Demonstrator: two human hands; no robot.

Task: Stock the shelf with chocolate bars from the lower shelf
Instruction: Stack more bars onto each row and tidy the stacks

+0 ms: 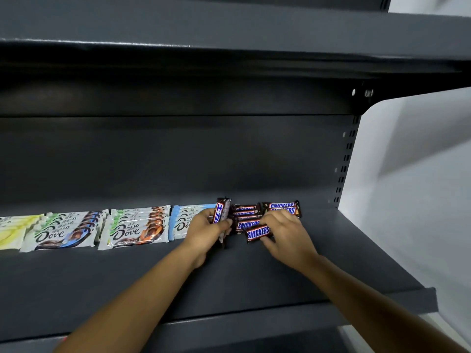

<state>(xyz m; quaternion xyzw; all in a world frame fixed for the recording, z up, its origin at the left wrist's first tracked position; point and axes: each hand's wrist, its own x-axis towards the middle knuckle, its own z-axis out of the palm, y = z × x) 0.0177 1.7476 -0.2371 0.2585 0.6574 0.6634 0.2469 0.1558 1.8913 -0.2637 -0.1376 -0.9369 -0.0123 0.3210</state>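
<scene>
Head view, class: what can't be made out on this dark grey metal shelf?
All head view:
- Pale blue Dove bar stack: right part hidden by the left hand.
- Brown Snickers bar piles: count hidden by the right hand.
- Yellow-white wrapped bars: cut by the left edge.
- Small print on wrappers: too small.

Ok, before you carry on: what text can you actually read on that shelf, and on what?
"SNICKERS": front brown bar, pinched by the right hand.
"SNICKERS": rear brown bars.
"Dove": white wrappers at the left.
"Do", the rest hidden: light blue wrappers.
Unreadable: the blurred lettering on the upright bar gripped by the left hand, and the small print on the white wrappers.
</scene>
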